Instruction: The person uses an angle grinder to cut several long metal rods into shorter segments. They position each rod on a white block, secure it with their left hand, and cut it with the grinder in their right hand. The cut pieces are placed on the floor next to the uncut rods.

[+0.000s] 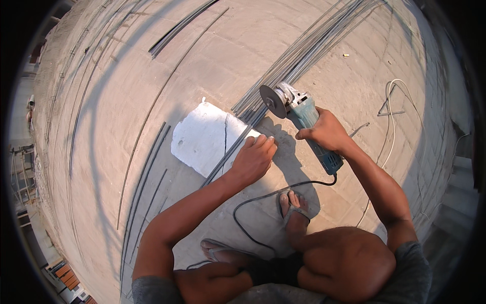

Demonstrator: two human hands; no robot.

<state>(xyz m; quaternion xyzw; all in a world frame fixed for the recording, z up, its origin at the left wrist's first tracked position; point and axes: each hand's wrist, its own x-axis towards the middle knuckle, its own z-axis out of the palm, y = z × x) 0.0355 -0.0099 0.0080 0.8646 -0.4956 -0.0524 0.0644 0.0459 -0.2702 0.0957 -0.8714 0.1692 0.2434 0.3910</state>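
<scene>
My right hand [326, 133] is wrapped round the body of a teal angle grinder [306, 114], held up off the floor. Its dark cutting disc [273, 101] faces left, over or close to the steel bars; the gap cannot be judged. My left hand [254, 158] presses down at the right edge of a broken white slab [200, 138], fingers bent over the steel rods [230, 155] that cross it. What the fingertips grip is partly hidden. A dark crack or line runs down the slab. The grinder's black cord [283, 190] loops down towards my feet.
A long bundle of steel bars [309, 48] stretches to the upper right. More bars [147, 177] lie on the left, and others [182, 28] at the top. A pale cable [392, 126] curls on the right beside a bent rod [382, 112]. My sandalled foot [294, 205] is close below the slab.
</scene>
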